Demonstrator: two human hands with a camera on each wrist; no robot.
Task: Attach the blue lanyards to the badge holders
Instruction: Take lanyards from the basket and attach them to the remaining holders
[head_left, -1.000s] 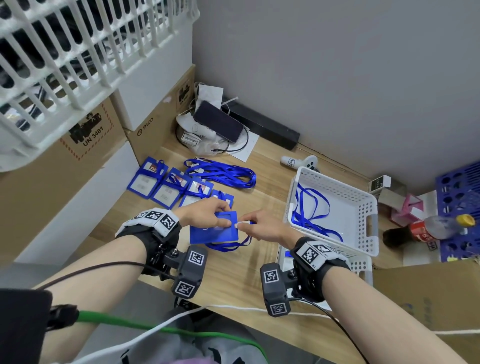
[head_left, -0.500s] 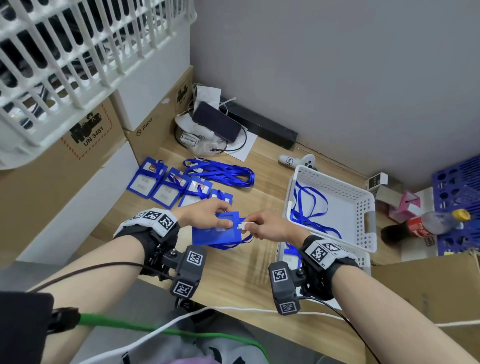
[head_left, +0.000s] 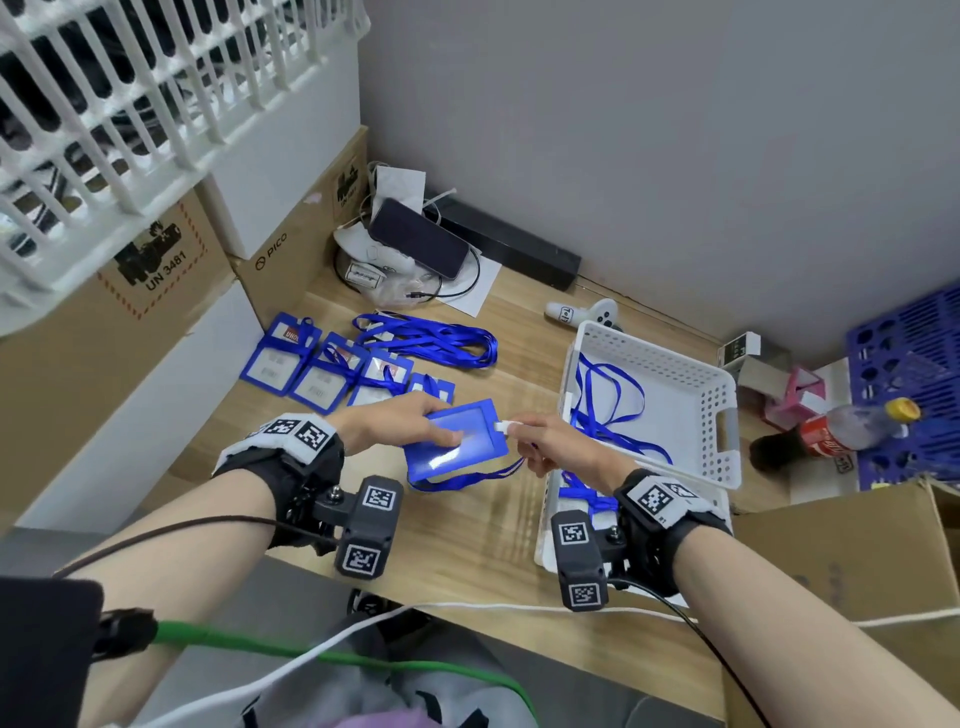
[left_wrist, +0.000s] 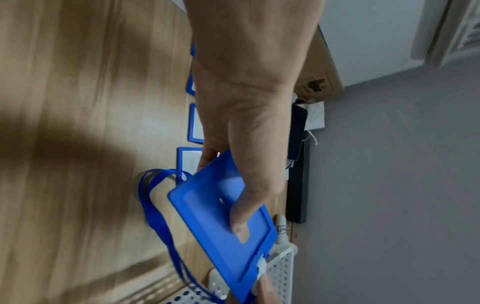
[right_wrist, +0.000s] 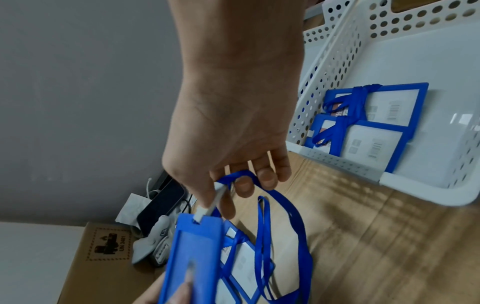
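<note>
The left hand (head_left: 395, 423) is gripping a blue badge holder (head_left: 457, 441) above the tabletop (head_left: 467, 530) — thumb on top. At its 3 o'clock edge, the right hand (head_left: 558, 447) is pinching the white clip (head_left: 503, 427) of a blue lanyard (head_left: 467, 475) — the strap is drooping below.

Counter (head_left: 467, 545): light wood grain, running back to a grey wall.
Left side: cardboard boxes (head_left: 156, 291); a row of blue badge holders (head_left: 317, 371) lying flat just beside them.
Behind the row: a bundle of blue lanyards (head_left: 431, 340).
Back corner: dark phone (head_left: 418, 237) on papers and cables; black bar (head_left: 511, 249) along the wall.
Right side: white perforated basket (head_left: 727, 431); white controller (head_left: 584, 313) behind it; cola bottle (head_left: 836, 431) lying beside it.
Front edge: white cable (head_left: 498, 607).
</note>
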